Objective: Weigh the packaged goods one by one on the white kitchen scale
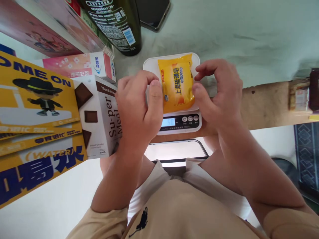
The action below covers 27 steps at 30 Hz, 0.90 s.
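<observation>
A yellow soap packet [177, 83] with blue lettering lies flat on a small white kitchen scale [152, 64], whose lit display [167, 122] shows digits. My left hand [139, 106] is curled, its thumb pressed against the packet's left edge. On the other side, my right hand [218, 96] is curled too, with thumb and forefinger tips pinching the right edge. Both hands rest over the scale's sides.
A white and brown meal-shake box [104, 116] stands just left of the scale, with a pink box [82, 64] and yellow printed boxes [37, 96] beyond it. A dark green bottle [117, 23] and a phone [153, 13] lie behind. A wooden edge [269, 103] runs to the right.
</observation>
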Motion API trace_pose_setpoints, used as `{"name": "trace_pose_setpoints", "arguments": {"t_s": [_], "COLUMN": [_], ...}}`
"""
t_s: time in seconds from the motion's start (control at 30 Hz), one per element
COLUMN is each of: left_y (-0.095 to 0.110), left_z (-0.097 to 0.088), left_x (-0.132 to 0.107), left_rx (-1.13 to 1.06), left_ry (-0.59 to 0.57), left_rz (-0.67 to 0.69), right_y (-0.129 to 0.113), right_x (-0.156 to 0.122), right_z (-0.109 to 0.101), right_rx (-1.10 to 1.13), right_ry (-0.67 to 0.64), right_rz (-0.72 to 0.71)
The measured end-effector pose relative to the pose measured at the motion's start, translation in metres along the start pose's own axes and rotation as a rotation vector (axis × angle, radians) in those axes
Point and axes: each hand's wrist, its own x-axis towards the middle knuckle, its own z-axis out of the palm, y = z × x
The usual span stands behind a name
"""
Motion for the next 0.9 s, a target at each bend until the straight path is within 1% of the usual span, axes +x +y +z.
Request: {"name": "trace_pose_setpoints", "arguments": {"t_s": [0.03,0.13,0.3,0.43,0.57,0.7,0.8,0.9], "left_y": [0.002,0.006,0.008,0.008,0.009,0.010,0.011,0.015], "left_z": [0.000,0.001,0.001,0.002,0.002,0.006,0.011,0.014], "left_x": [-0.001,-0.002,-0.004,-0.006,-0.007,-0.008,-0.008,-0.006], "left_rx": [0.007,-0.007,-0.051,-0.153,-0.230,-0.344,-0.434,-0.514], "left_ry": [-0.026,-0.053,-0.056,-0.025,-0.027,-0.006,-0.043,-0.072], "left_rz": [-0.006,-0.026,-0.081,-0.048,-0.034,-0.011,0.033,0.042], "right_y": [-0.001,-0.005,-0.010,-0.011,-0.015,-0.018,-0.018,-0.013], "right_x": [-0.001,-0.002,-0.003,-0.003,-0.002,-0.001,0.000,0.003], "right_z": [0.001,0.004,0.008,0.008,0.006,0.004,0.002,-0.006], "right_rx": [0.003,0.039,0.034,0.084,0.144,0.297,0.375,0.360], "right_ry": [-0.008,-0.029,-0.006,-0.023,0.019,0.074,0.122,0.159], "right_rz": [0.012,0.039,0.043,0.043,0.026,-0.030,-0.007,-0.012]}}
